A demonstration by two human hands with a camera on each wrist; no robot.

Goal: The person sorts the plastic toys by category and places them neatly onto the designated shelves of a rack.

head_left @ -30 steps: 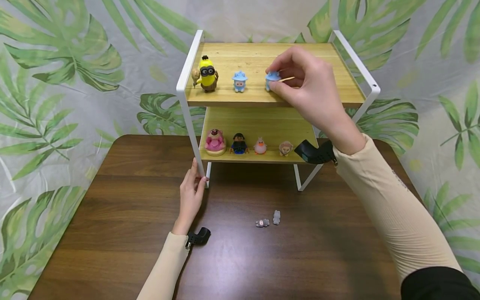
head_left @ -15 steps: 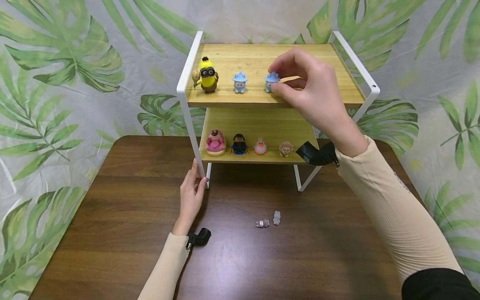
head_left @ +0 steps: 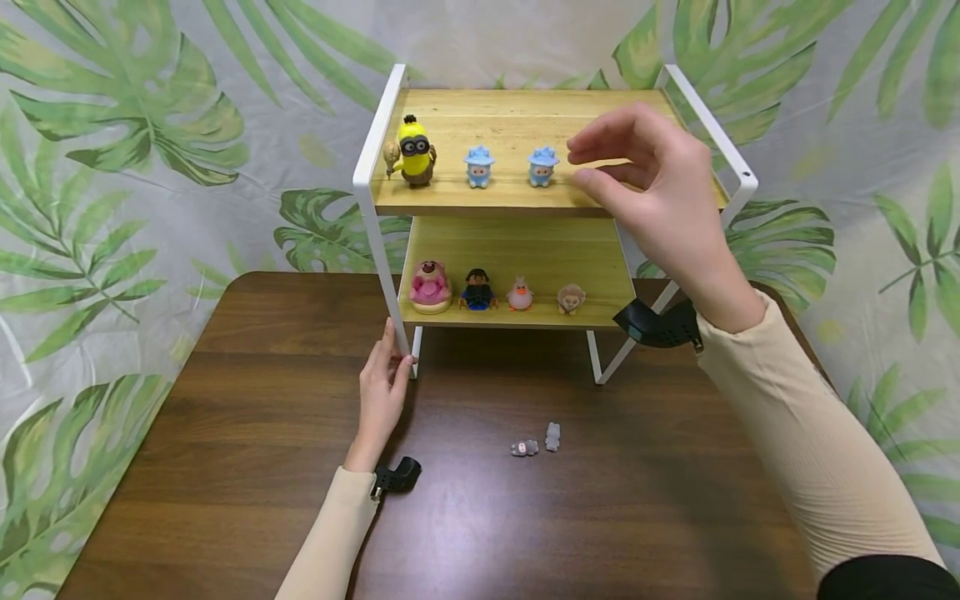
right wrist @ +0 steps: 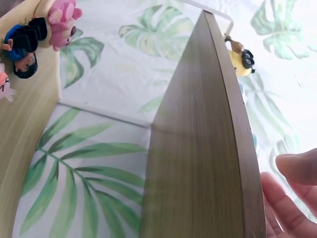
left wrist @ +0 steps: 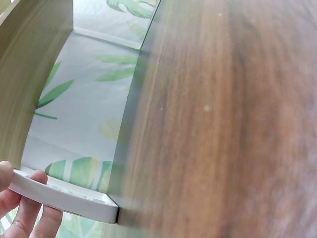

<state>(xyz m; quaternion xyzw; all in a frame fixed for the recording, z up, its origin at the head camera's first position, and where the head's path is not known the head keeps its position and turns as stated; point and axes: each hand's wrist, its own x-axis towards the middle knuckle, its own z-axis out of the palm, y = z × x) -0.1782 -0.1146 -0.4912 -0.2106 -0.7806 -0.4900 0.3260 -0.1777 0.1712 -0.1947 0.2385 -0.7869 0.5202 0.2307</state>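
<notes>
On the top board of a two-tier shelf stand two small figurines in blue hats, a left one and a right one. My right hand hovers just right of the second figurine, thumb and fingers parted with nothing between them. In the right wrist view its fingers appear beyond the board's edge. Low at the shelf's left front, my left hand holds the white metal leg. The left wrist view has the thumb on one side of that leg and fingers on the other.
A yellow minion figure stands at the top board's left. Below are a pink bear, a dark-haired figure, a pink duck-like figure and a beige figure. Two grey figurines lie on the brown table.
My right hand has let go of the right blue-hatted figurine and drawn back to the right. That figurine now stands alone on the top board. The left hand has stayed put.
</notes>
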